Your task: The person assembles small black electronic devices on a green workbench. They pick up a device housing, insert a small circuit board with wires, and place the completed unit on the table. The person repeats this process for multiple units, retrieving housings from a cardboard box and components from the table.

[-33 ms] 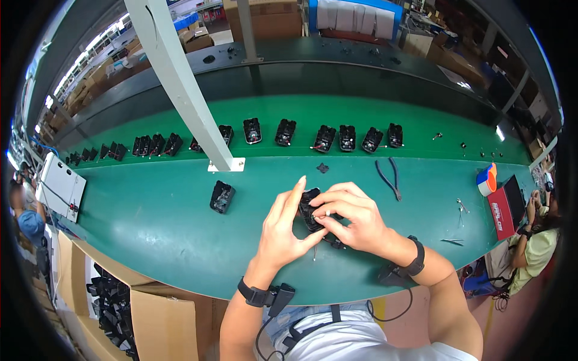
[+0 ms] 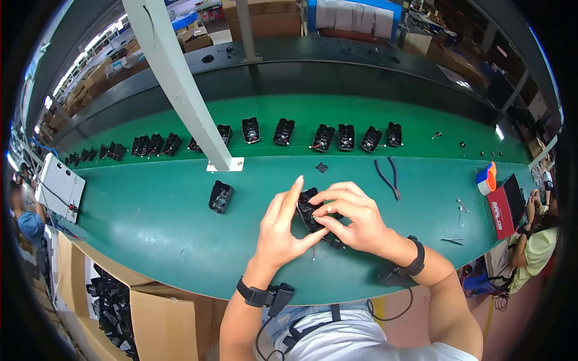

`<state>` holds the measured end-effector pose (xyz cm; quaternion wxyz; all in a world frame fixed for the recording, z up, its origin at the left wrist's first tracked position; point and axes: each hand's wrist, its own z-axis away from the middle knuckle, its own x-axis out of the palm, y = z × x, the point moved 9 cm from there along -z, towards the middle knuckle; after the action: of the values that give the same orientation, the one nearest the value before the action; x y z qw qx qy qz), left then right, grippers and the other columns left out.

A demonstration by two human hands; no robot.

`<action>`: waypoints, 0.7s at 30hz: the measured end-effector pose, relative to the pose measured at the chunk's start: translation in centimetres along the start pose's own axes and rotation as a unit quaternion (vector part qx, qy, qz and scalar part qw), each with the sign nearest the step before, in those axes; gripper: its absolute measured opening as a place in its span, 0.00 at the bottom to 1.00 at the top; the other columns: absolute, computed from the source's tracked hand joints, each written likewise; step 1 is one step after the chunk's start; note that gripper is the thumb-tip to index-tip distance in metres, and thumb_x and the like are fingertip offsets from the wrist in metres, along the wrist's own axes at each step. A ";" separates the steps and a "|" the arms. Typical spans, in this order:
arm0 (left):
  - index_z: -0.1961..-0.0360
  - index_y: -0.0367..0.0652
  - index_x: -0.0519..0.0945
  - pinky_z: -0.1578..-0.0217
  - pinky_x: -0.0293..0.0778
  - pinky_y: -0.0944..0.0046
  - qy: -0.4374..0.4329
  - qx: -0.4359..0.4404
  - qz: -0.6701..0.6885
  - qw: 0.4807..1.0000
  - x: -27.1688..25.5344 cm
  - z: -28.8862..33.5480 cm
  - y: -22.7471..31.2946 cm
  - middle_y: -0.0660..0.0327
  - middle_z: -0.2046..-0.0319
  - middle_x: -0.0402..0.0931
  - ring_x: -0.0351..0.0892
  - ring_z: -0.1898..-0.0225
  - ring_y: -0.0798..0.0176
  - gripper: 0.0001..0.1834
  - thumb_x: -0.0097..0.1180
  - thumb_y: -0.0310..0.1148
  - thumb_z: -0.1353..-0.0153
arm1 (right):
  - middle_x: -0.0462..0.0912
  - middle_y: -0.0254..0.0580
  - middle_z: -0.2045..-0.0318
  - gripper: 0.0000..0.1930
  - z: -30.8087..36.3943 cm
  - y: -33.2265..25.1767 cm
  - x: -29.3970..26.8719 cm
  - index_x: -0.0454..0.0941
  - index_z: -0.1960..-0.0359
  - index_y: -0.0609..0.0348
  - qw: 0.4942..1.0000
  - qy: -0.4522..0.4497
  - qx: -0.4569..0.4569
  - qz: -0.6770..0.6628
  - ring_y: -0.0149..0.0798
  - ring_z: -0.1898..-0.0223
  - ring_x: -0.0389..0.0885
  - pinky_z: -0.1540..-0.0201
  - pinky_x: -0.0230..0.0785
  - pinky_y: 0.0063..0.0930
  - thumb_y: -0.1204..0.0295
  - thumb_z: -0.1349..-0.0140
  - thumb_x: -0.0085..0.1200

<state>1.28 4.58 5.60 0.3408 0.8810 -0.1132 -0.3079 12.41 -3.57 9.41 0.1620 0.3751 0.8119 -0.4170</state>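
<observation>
A black plastic housing lies on the green bench between my hands. My left hand braces it, with the fingers along its left side and the thumb at its near end. Over its open side, my right hand pinches thumb and fingertips together inside it; whatever is in the pinch is too small to make out. Partly hidden under my right hand are dark parts with a thin wire. To the left sits another black housing. Beyond my hands are a small black cross-shaped piece and dark-handled pliers.
Several black housings with wires stand in a row along the far ledge. A white post rises from the bench. To the right are a red box, an orange-and-blue container and tweezers. At lower left stands a carton of black parts.
</observation>
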 end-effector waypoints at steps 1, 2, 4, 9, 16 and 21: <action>0.30 0.35 0.66 0.58 0.76 0.59 -0.001 0.010 -0.020 1.000 -0.1 -0.1 0.5 0.53 0.57 0.78 0.78 0.59 0.55 0.56 0.81 0.38 0.61 | 0.84 0.43 0.53 0.07 0.1 0.2 -0.1 0.81 0.68 0.61 1.000 -0.014 0.015 -0.021 0.51 0.47 0.78 0.48 0.74 0.42 0.78 0.47 0.67; 0.30 0.34 0.66 0.56 0.76 0.57 -0.005 0.026 -0.036 0.999 0.0 -0.2 0.7 0.52 0.56 0.77 0.78 0.58 0.53 0.56 0.81 0.39 0.61 | 0.83 0.44 0.52 0.07 0.0 -0.3 -0.3 0.81 0.68 0.61 1.000 -0.012 -0.008 -0.004 0.52 0.47 0.77 0.47 0.74 0.42 0.78 0.48 0.67; 0.31 0.33 0.65 0.53 0.76 0.53 -0.012 0.061 -0.070 0.996 0.5 -0.2 1.2 0.50 0.55 0.77 0.77 0.55 0.49 0.56 0.80 0.42 0.61 | 0.80 0.46 0.50 0.08 -0.3 -1.3 -0.7 0.81 0.68 0.61 0.998 -0.008 -0.057 0.030 0.53 0.46 0.77 0.46 0.73 0.44 0.78 0.49 0.67; 0.30 0.35 0.65 0.55 0.77 0.54 -0.010 0.026 -0.081 0.996 0.5 -0.2 0.9 0.50 0.55 0.75 0.77 0.56 0.49 0.57 0.81 0.41 0.62 | 0.78 0.47 0.49 0.08 -0.3 -1.3 -1.2 0.80 0.69 0.63 0.998 -0.013 -0.043 0.040 0.54 0.46 0.76 0.45 0.73 0.45 0.79 0.50 0.67; 0.29 0.38 0.65 0.58 0.79 0.56 -0.026 0.009 -0.046 0.999 0.9 -0.1 0.7 0.52 0.56 0.75 0.78 0.57 0.51 0.58 0.81 0.40 0.62 | 0.79 0.47 0.51 0.11 0.1 -1.8 -0.5 0.78 0.68 0.63 0.988 -0.005 -0.115 0.101 0.53 0.47 0.77 0.51 0.76 0.42 0.80 0.53 0.65; 0.29 0.38 0.65 0.59 0.79 0.57 -0.033 0.018 -0.047 0.998 0.6 -0.4 0.6 0.53 0.56 0.74 0.77 0.58 0.52 0.58 0.82 0.40 0.64 | 0.79 0.46 0.51 0.11 0.1 -1.6 -0.6 0.78 0.68 0.62 0.986 -0.014 -0.136 0.093 0.52 0.47 0.77 0.51 0.76 0.42 0.79 0.55 0.64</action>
<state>2.02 4.09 5.97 0.3061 0.8805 -0.0883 -0.3509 11.63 -4.53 10.57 0.2611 0.4178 0.8200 -0.2912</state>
